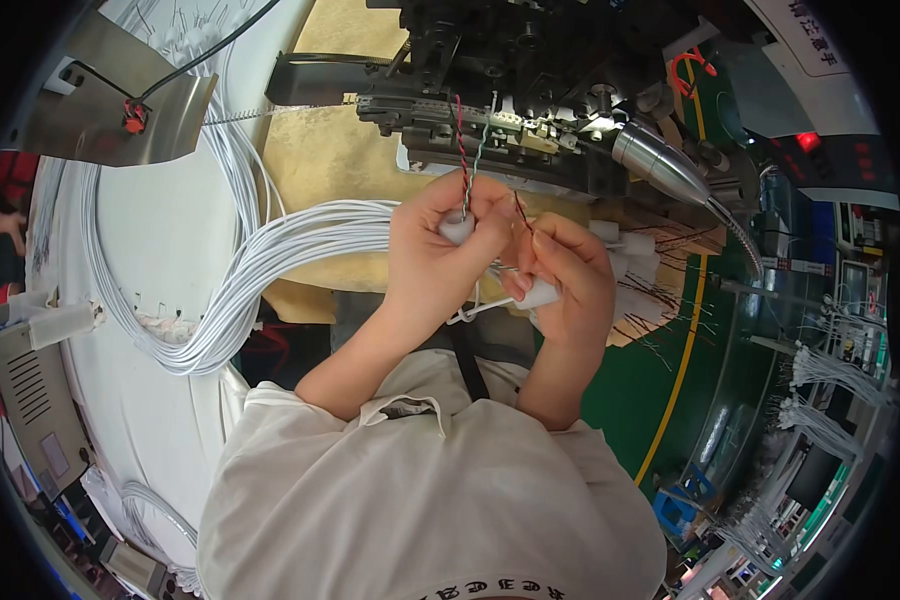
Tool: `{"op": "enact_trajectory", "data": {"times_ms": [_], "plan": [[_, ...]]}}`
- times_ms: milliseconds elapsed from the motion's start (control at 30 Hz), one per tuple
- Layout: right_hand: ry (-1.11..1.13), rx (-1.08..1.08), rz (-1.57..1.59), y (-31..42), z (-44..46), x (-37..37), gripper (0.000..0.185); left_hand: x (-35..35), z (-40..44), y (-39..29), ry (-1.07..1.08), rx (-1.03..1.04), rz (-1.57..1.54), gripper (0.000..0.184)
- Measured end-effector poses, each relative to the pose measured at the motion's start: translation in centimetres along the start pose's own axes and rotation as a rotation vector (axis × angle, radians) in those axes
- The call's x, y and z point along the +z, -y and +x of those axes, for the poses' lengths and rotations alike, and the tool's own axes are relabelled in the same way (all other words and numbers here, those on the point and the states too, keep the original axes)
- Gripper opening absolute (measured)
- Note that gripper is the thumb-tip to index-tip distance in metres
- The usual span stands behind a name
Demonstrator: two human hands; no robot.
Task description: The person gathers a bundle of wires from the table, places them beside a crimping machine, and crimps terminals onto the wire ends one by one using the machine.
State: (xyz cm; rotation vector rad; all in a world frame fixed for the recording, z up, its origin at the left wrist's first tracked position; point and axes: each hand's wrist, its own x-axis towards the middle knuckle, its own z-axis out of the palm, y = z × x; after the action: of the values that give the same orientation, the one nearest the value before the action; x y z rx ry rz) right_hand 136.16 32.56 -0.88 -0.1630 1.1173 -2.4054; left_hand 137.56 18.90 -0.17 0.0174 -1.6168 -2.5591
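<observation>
Close together in front of the black machine (510,60) are both hands. My left hand (450,235) is closed round a white cable end (457,227), from which a red-and-black twisted pair (462,150) and a green-and-white twisted pair (480,150) stick up toward the machine. My right hand (573,265) pinches a thin dark wire (523,212) between thumb and fingertip. A second white cable end (538,294) lies against the palm of that hand. A white cable loop hangs below the fingers.
A thick bundle of white cables (310,232) curves across the left side. More cable ends with dark stripped wires (660,285) lie at the right. A metal lamp neck (670,165) reaches in by the machine. A metal plate (140,100) stands upper left.
</observation>
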Motion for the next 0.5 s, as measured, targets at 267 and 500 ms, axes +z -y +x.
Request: {"op": "enact_trajectory", "data": {"times_ms": [267, 500], "plan": [[-0.437, -0.466, -0.989, -1.6, 0.4, 1.4, 0.005, -1.0, 0.7, 0.6, 0.038, 0.231, 0.501, 0.006], [-0.460, -0.552, -1.125, -1.7, 0.2, 2.0, 0.003, -1.2, 0.5, 0.2, 0.050, 0.444, 0.672, 0.008]]}}
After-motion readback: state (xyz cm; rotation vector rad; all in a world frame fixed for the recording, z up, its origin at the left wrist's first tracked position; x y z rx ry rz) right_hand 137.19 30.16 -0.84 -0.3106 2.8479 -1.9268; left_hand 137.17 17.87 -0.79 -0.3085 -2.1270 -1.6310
